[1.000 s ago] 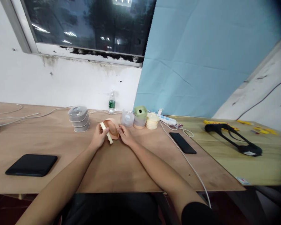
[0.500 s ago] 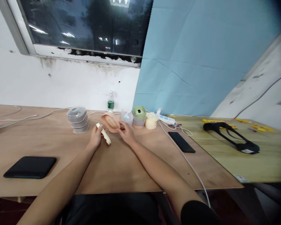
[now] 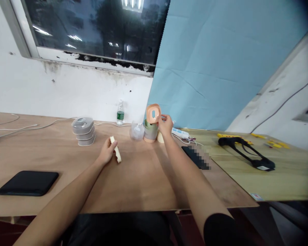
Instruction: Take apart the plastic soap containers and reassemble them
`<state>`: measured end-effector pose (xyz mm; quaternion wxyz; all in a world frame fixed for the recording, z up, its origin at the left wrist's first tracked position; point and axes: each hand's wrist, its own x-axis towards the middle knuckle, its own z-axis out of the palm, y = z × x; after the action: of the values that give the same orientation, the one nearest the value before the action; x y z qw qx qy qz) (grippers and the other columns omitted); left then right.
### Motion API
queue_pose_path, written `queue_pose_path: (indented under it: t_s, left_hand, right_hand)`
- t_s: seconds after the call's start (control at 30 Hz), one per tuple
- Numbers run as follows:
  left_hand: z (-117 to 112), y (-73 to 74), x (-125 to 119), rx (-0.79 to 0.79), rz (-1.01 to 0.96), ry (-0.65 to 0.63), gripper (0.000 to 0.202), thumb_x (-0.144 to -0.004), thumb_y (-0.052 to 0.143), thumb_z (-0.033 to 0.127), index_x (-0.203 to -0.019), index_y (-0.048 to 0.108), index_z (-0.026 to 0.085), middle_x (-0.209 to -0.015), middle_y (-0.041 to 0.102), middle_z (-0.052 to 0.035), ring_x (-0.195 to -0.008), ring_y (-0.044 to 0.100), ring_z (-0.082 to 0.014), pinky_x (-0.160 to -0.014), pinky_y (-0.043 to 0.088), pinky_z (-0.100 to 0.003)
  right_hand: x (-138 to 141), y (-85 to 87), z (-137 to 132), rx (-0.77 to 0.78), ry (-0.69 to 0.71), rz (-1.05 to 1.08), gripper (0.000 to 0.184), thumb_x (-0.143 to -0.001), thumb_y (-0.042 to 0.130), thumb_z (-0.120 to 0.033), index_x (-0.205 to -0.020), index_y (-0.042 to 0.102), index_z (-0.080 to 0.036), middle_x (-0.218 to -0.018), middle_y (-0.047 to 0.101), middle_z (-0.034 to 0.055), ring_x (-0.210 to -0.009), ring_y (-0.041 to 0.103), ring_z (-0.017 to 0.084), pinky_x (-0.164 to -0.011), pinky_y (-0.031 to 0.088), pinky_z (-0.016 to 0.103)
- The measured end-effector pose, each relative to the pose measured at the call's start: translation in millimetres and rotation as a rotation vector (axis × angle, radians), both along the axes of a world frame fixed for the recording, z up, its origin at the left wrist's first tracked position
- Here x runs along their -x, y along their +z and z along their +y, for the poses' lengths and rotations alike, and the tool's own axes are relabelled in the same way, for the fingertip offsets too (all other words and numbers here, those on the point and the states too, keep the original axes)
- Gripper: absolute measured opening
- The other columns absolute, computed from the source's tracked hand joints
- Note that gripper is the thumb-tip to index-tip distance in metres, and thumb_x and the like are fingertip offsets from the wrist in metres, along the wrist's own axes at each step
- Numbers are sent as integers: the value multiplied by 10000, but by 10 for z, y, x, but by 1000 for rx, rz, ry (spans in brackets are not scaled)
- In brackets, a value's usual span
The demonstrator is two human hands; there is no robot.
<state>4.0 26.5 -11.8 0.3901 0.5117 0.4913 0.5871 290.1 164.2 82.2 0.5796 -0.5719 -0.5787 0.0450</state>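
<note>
Left hand [image 3: 106, 152] curled, thumb and fingers pinching a cream plastic strip [image 3: 116, 149] just above the wooden surface [image 3: 66, 181]; strip at the hand's 3 o'clock, long axis running 11 to 5 o'clock. Right hand [image 3: 165, 124] raised, fingertips pinching the edge of a peach rounded-square ring [image 3: 149, 114] at its 9 o'clock. Right hand is the nearer to the ring, which hangs just above a green-topped container stack [image 3: 151, 134]. Clear plastic cup [image 3: 137, 132] at the stack's 9 o'clock.

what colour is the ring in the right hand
Peach, best seen in the head view, where the ring is held up by the right hand.
</note>
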Motion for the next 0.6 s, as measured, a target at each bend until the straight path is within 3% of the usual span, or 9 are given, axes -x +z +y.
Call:
queue_pose_path:
  t_s: [0.2, 0.43, 0.6]
  left_hand:
    - [-18, 3, 3, -18, 29, -12, 548, -736, 565, 622, -1032, 511, 163, -968, 627, -71, -772, 604, -198, -611, 480, -302]
    - [-3, -19, 8, -27, 22, -16, 542, -751, 562, 610, -1058, 515, 165, -1001, 630, -77, -782, 612, -200, -606, 478, -297]
    - [-5, -11, 6, -39, 33, -18, 552, -756, 565, 597, -1082, 517, 154, -1012, 630, -94, -809, 617, -216, -597, 479, -302]
  right_hand:
    - [-94, 75, 226, 193, -14, -68, 268, -738, 528, -276, -914, 668, -130, -700, 656, 69, -702, 623, 213, -680, 488, 305]
    - [-4, 90, 206, 171, -83, -349, 349, -756, 528, -260, -1070, 622, -142, -1067, 640, 124, -973, 580, 246, -827, 440, 336]
    - [69, 112, 150, 187, -83, -531, 248, -810, 503, -253, -993, 653, -176, -1050, 590, 115, -893, 578, 222, -789, 428, 319]
